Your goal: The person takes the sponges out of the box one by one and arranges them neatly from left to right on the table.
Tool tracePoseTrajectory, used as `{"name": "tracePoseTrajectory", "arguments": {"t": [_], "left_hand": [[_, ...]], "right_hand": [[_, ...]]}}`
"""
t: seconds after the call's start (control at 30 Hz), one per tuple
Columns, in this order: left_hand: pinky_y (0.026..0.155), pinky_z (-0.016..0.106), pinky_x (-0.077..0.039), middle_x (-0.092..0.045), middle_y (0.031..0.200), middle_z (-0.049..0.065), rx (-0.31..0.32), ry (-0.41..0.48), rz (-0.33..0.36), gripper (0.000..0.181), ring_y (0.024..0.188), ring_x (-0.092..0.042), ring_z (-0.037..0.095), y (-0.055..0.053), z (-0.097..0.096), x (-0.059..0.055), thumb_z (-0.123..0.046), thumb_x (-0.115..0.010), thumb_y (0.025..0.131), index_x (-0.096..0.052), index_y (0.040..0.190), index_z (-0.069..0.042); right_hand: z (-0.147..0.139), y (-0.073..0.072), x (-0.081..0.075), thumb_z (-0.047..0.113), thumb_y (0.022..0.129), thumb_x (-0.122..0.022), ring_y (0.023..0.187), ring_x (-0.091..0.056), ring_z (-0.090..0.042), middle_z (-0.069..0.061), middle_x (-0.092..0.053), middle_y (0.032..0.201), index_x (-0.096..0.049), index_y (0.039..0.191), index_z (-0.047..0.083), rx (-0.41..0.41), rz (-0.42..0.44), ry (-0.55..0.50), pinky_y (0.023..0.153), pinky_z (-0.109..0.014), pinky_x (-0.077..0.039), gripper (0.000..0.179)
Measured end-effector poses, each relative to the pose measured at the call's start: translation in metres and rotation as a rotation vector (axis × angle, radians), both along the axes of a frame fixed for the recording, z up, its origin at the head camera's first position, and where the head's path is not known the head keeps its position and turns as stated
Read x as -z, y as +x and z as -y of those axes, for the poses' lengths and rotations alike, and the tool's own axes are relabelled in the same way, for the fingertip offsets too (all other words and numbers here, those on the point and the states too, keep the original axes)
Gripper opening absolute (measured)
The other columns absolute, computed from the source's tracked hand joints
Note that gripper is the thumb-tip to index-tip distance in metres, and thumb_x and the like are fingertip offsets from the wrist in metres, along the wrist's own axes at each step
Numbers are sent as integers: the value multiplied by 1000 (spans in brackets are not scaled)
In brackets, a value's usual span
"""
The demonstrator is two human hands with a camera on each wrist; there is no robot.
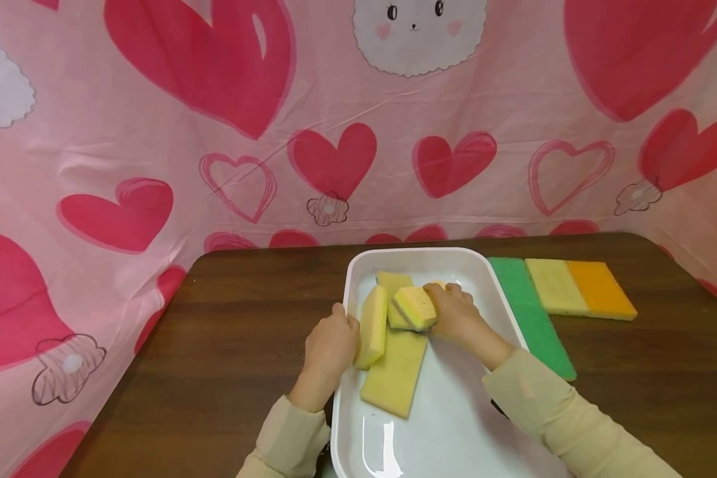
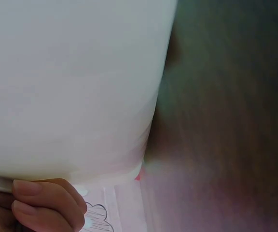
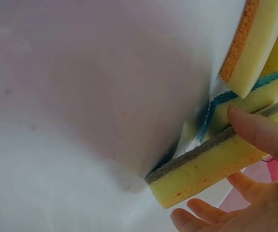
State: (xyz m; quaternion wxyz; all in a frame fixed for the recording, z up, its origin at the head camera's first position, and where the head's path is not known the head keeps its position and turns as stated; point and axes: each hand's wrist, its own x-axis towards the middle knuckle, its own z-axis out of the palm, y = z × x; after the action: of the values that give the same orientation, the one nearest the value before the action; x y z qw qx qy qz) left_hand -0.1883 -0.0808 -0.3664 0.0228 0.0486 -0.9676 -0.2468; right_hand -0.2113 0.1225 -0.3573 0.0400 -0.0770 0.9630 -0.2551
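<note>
My left hand (image 1: 332, 342) grips the left rim of a white tray (image 1: 484, 265), its fingers curled at the outer wall in the left wrist view. Just inside that rim a yellow sponge (image 1: 372, 328) stands on edge. In the tray my right hand (image 1: 457, 315) pinches a yellow sponge with a grey scouring layer (image 3: 197, 166), thumb on the grey side and fingers under the foam. Behind it, in the right wrist view, are a sponge with a teal layer (image 3: 269, 79) and one with an orange layer (image 3: 259, 48). A flat yellow sponge (image 1: 396, 378) lies nearest me.
Right of the tray, a green scouring pad (image 1: 534, 325), a pale yellow sponge (image 1: 554, 285) and an orange one (image 1: 600, 289) lie on the dark wooden table (image 1: 227, 332). A pink heart-printed cloth (image 1: 394, 166) hangs behind the table.
</note>
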Motion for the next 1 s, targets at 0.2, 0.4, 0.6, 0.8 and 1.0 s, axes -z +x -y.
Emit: {"name": "tracePoseTrajectory", "arguments": {"t": [0.2, 0.4, 0.6, 0.8, 1.0], "left_hand": [[64, 49, -48, -66, 81, 23, -12, -3, -12, 26, 72, -64, 35, 2, -1, 1, -22, -42, 95, -52, 100, 1], [63, 50, -48, -66, 80, 24, -17, -8, -36, 24, 72, -64, 38, 3, -1, 2, -20, -43, 94, -51, 97, 1], [64, 51, -47, -66, 82, 24, -22, -6, -38, 24, 73, -64, 38, 3, -2, 3, -21, -42, 94, -51, 97, 1], [64, 51, -47, -66, 82, 24, -23, -3, -30, 25, 73, -64, 38, 3, -2, 3, -22, -42, 95, -51, 98, 1], [62, 50, -47, -66, 80, 23, -15, -15, -39, 25, 70, -64, 37, 2, -2, 3, -21, -43, 95, -51, 99, 2]], "right_hand": [[1, 0, 1, 4, 66, -73, 116, -41, -53, -34, -40, 131, -46, 132, 4, -3, 23, -14, 91, -62, -38, 71], [0, 0, 2, 5, 67, -67, 119, -39, -55, -37, -38, 133, -46, 133, 3, -15, 11, -12, 93, -63, -36, 69], [1, 0, 2, 9, 71, -65, 116, -43, -52, -34, -42, 131, -50, 129, 3, -8, -36, -29, 93, -61, -38, 60], [0, -1, 2, 11, 73, -65, 107, -49, -46, -28, -49, 123, -55, 122, 4, 14, -89, -69, 87, -53, -42, 51], [-1, -2, 0, 10, 72, -64, 102, -51, -42, -25, -54, 115, -59, 118, 5, 36, -137, -93, 84, -49, -43, 47]]}}
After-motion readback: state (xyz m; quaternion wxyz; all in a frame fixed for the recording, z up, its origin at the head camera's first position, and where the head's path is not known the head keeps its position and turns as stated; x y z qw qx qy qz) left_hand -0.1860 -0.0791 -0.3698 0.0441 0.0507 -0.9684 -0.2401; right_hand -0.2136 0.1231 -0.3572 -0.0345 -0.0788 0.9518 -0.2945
